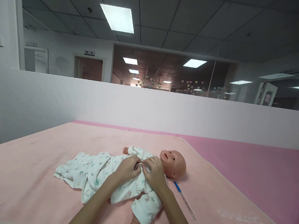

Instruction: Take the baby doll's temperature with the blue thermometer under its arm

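A baby doll (174,163) lies on its back, its head to the right. It wears white patterned baby clothes (95,168), and the legs of the clothes spread to the left. My left hand (128,167) and my right hand (154,171) meet over the doll's chest. Between them, the fingers of both hands pinch a thin white tie or edge of the clothes. The exact grip of the fingertips is partly hidden. One sleeved doll arm reaches toward me, below my right hand.
A thermometer-like clear stick with a blue end (184,199) lies right of the doll's head. Beneath everything is a peach-coloured blanket (42,193) over a pink surface (276,177). A low white wall (152,108) with glass above stands behind.
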The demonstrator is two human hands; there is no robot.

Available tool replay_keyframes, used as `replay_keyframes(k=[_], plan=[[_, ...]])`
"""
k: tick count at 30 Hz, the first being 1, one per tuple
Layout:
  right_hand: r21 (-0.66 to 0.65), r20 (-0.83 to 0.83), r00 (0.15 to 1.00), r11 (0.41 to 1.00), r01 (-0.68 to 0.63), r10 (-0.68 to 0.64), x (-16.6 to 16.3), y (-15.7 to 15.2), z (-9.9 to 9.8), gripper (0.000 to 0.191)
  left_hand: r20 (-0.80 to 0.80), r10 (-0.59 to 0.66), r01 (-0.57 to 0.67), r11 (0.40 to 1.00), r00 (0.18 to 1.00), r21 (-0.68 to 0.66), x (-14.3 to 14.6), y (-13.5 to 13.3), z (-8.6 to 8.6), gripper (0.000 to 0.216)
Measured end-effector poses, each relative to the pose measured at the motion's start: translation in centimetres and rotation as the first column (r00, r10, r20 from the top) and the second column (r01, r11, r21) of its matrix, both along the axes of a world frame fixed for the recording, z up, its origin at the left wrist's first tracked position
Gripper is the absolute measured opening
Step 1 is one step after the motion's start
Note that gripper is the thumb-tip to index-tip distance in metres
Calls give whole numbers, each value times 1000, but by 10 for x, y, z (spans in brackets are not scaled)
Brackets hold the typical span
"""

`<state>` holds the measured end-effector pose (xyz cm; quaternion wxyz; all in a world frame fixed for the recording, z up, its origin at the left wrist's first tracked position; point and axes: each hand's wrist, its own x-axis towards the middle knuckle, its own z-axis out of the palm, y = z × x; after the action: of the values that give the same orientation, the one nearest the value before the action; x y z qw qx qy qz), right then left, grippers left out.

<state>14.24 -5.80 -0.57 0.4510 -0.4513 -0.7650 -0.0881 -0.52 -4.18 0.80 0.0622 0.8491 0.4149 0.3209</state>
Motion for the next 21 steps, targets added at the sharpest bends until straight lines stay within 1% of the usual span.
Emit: replay_keyframes(k=[6,14,17,21], plan=[[-38,-45,999,999,-28,26,0,-1,1,10,98,-22,34,993,995,-117,-1,0,1,17],[-15,-22,1000,1000,-13,13,-1,-1,0,11,96,-11,22,993,995,-115,-1,-2,3,18],[-13,-16,1000,1000,-10,10,-1,-2,0,10,118,-26,42,991,993,-129,-1,-1,3,18],[0,-1,1000,1000,0,0,0,-1,0,9,186,-55,88,981,981,-171,-3,0,3,19]])
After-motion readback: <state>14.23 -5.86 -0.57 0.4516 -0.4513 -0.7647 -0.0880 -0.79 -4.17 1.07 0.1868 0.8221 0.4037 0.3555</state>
